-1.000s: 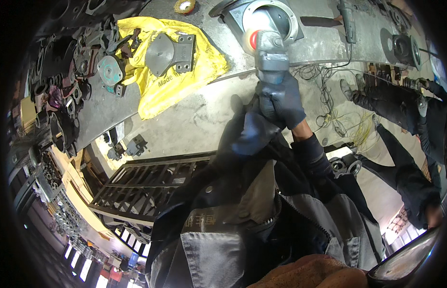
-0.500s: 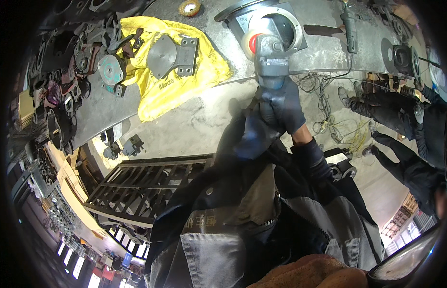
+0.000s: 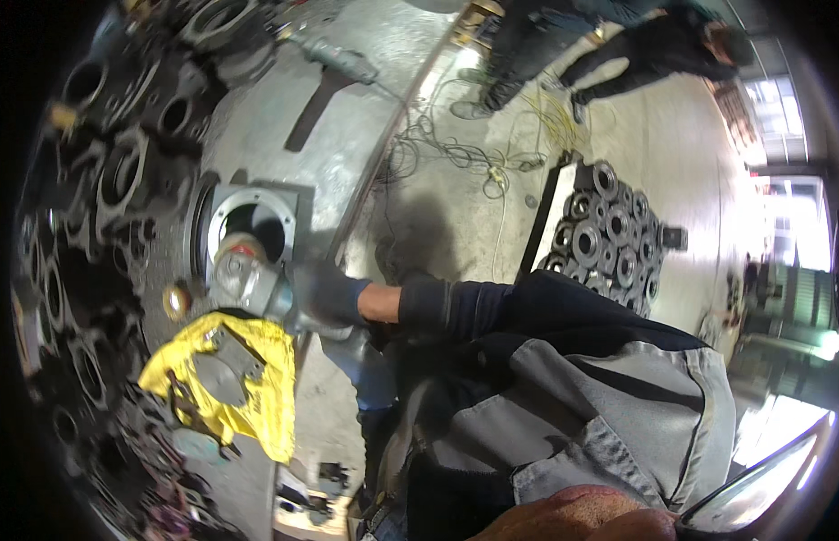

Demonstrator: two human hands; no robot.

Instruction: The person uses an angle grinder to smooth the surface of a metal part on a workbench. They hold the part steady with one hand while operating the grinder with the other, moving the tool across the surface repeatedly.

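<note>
A grey angle grinder is in my gloved hands, its head and reddish disc at the near rim of a round-bored metal housing on the bench. My right hand, in a dark glove, is closed round the grinder's body. Just behind it, my left hand in a blue-and-dark glove closes on the tool's rear; its fingers are partly hidden and blurred. I cannot tell whether the disc touches the metal.
Beside the housing are a round wire brush and a yellow bag bearing a metal part. Castings crowd the left. Farther off lie another power tool and a dark bar. Cables cross the floor near other people.
My view has swung round to the right, so bench and housing now appear at the left. Both hands still hold the grinder at the housing's opening.
</note>
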